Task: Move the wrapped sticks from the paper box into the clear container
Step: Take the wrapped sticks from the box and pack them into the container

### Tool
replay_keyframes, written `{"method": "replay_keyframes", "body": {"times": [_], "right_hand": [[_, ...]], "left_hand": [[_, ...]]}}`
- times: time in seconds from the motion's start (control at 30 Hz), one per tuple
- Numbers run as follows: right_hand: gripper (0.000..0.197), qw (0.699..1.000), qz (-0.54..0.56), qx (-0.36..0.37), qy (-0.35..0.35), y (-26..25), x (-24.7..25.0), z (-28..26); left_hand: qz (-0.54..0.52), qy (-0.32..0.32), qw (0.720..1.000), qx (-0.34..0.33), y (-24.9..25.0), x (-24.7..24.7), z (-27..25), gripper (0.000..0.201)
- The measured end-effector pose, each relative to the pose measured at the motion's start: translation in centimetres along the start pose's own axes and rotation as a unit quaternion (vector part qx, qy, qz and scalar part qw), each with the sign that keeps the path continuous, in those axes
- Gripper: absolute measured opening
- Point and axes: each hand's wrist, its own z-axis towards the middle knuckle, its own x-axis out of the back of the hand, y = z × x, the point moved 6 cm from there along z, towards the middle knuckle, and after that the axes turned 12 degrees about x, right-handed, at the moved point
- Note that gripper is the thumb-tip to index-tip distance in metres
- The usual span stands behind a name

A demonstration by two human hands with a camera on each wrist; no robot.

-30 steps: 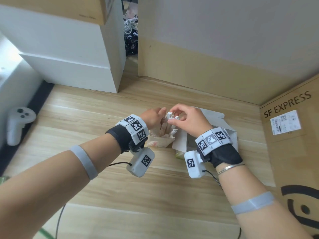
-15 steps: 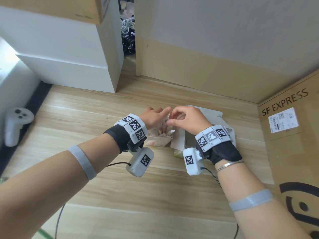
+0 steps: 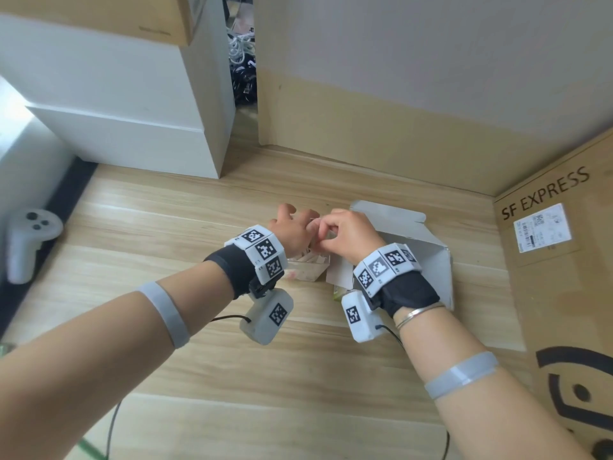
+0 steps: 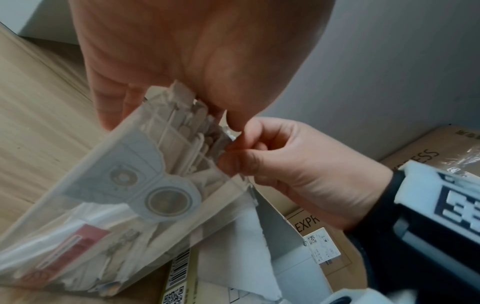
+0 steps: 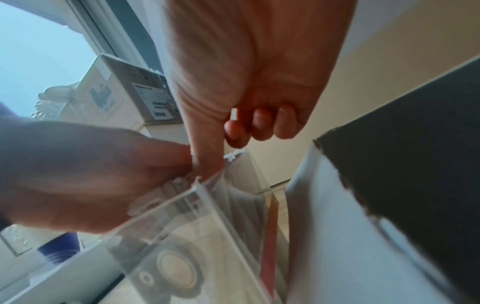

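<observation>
My right hand pinches the crinkled end of a plastic-wrapped wooden stick at the rim of the clear plastic container, whose mouth tilts toward one o'clock. My left hand curls around that rim, nearer. More sticks stand inside. The white paper box lies at three o'clock.

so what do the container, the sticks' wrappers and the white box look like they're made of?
Clear container: looks like thin rigid plastic, glossy and see-through; the contents and printed stickers show through its wall.
Wrapped sticks: pale sticks, likely wood, in crinkly translucent film, probably plastic.
Paper box: matte white card with folded flaps and a ragged torn edge.
</observation>
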Motion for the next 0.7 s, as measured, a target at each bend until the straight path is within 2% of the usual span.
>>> {"method": "replay_keyframes", "body": {"times": [0.07,0.17,0.27,0.33,0.47,0.57,0.7], "right_hand": [[0.038,1.000,-0.010,-0.004,-0.009,-0.1,0.1,0.2],[0.023,0.999,-0.004,-0.016,-0.033,0.2,0.6,-0.3],[0.009,0.999,0.016,-0.034,0.013,1.4,2.4,-1.5],[0.009,0.997,0.012,-0.056,0.042,2.5,3.5,-2.2],[0.012,0.996,-0.017,-0.085,0.014,4.2,4.2,-3.5],[0.016,0.995,-0.018,-0.096,0.009,5.1,4.5,-4.7],[0.015,0.994,-0.003,-0.112,0.004,6.5,5.0,-6.2]], "left_hand": [[0.025,0.013,1.000,-0.004,0.1,-0.1,0.0,0.048],[0.042,0.032,0.999,0.001,0.3,0.1,-0.4,0.045],[0.033,0.033,0.999,-0.003,0.5,0.2,-0.6,0.047],[0.030,0.056,0.998,-0.018,1.6,0.6,-1.1,0.047],[0.046,0.088,0.993,-0.068,4.8,0.4,-2.1,0.044],[0.032,0.078,0.991,-0.102,6.9,-0.6,-2.6,0.042],[-0.011,0.016,0.993,-0.113,8.8,-2.4,-3.5,0.047]]}}
